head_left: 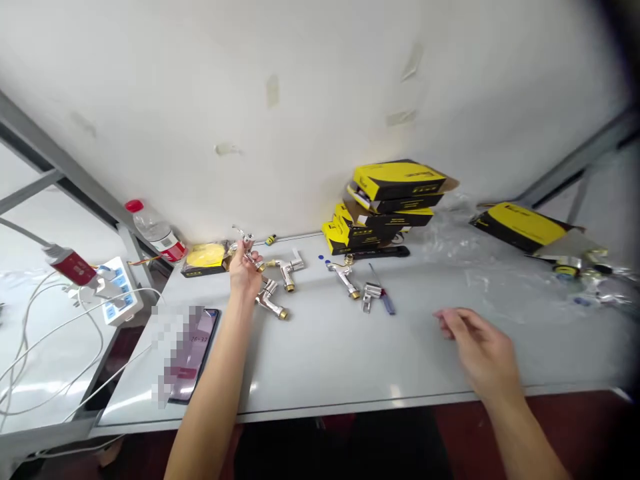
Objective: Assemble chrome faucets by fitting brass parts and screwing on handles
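Note:
My left hand [244,268] is closed on a chrome faucet [246,236] at the back left of the table, and its fingers cover much of the body. Just right of that hand lies a second chrome faucet [287,272] with a brass end. Another faucet [271,301] rests nearer to me, partly behind my wrist. My right hand [480,347] hovers over the right half of the table, fingers curled in and nothing visible in them. Left of it lie a chrome faucet handle [371,292], a screwdriver [387,301] and a faucet body [344,279].
Yellow-black boxes [395,180] are stacked against the wall, with a black tool [385,252] before them. Another box [525,227] and clear plastic bags lie right. At left are a bottle [157,230], an open box [205,257], a phone [200,357] and a power strip [120,290] with cables.

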The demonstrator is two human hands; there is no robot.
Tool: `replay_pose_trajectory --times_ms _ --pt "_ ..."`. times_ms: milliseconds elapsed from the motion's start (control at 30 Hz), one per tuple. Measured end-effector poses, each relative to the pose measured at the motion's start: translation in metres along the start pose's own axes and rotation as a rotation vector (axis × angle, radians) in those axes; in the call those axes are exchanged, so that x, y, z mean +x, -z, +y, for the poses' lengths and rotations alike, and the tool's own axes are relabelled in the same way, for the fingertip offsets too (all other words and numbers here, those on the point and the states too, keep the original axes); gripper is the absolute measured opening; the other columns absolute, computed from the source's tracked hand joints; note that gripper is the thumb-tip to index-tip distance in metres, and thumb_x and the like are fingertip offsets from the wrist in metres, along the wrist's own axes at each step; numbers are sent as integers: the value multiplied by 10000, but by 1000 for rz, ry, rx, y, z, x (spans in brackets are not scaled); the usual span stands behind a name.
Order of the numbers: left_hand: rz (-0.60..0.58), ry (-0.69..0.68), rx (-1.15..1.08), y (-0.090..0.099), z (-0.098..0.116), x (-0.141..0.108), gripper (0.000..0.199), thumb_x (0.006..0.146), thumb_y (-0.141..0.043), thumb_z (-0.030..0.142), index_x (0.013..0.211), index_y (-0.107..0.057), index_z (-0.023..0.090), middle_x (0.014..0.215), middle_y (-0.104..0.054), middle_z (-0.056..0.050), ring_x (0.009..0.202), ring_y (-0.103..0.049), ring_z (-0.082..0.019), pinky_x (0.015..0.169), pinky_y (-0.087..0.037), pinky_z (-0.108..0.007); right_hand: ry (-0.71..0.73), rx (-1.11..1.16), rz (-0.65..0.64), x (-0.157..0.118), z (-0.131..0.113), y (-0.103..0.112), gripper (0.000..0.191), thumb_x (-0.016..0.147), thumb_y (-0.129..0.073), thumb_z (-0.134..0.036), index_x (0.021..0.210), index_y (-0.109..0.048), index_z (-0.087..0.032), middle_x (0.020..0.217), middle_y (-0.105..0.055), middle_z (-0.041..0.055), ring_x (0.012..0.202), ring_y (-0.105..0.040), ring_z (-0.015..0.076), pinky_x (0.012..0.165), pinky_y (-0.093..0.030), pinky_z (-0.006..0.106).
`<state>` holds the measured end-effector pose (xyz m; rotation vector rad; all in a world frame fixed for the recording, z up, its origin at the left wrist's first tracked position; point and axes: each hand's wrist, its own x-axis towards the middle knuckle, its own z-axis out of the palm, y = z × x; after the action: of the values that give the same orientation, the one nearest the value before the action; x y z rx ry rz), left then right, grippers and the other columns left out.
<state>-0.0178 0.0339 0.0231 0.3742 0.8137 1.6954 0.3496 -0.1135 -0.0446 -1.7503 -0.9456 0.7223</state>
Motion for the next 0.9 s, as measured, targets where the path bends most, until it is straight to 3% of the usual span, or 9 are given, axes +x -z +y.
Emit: replay_pose_trajectory --times_ms 133,533,900 --pt "9 29 -4 -2 0 -3 93 903 -602 261 852 -593 183 728 -626 25 511 -490 -48 497 -394 -186 62 -86 -30 -3 -3 2 480 793 -584 -661 801 -669 -189 769 -638 54 713 -589 172 656 -495 293" --pt "-19 -7 -110 0 19 -6 94 845 -582 243 785 -551 177 818 -660 3 487 -436 -41 512 -363 -190 114 -183 -113 -7 -12 0 439 819 -559 -619 775 -664 -194 721 -632 56 685 -569 183 665 -465 306" --pt "24 -49 -170 3 27 -3 191 881 -473 278 742 -564 183 820 -659 -17 487 -376 -51 505 -329 -215 -1 -152 -79 -6 -12 -1 443 744 -594 -640 779 -675 -206 766 -665 64 746 -626 219 709 -508 341"
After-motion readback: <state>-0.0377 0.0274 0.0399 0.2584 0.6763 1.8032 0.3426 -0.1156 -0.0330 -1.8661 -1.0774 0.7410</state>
